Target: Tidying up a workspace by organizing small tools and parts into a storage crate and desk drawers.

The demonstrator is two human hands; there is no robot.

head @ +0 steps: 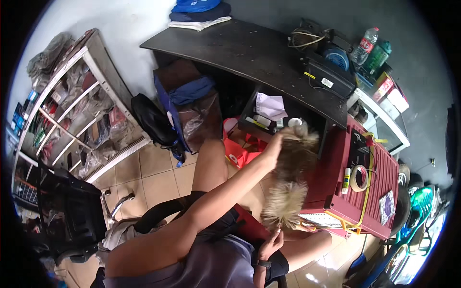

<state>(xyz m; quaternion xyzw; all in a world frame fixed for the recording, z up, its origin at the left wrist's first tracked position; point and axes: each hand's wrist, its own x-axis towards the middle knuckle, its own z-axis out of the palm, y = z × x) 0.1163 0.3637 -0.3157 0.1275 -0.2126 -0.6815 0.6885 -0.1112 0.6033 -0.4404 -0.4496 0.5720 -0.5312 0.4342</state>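
A feather duster (pixel 286 201) with brown and beige plumes spans the space between my hands, above the gap between my knees. Its upper plumes are blurred. My right hand (pixel 272 243), with a dark band at the wrist, pinches the thin tip at the duster's lower end. Stretched forward, my left hand (pixel 275 149) lies against the upper plumes beside the open drawer (pixel 248 126); its fingers are partly hidden and blurred, so its grip is unclear. In the drawer are a crumpled sheet of paper (pixel 271 106) and small items.
A dark desk (pixel 237 46) stands ahead. At right, a maroon cabinet (pixel 320 172) bears a tape roll (pixel 359 178) and a glue stick (pixel 346 181). Below the drawer lies a red bag (pixel 242 158). A glass display case (pixel 88 118) and a black chair (pixel 77 216) stand left.
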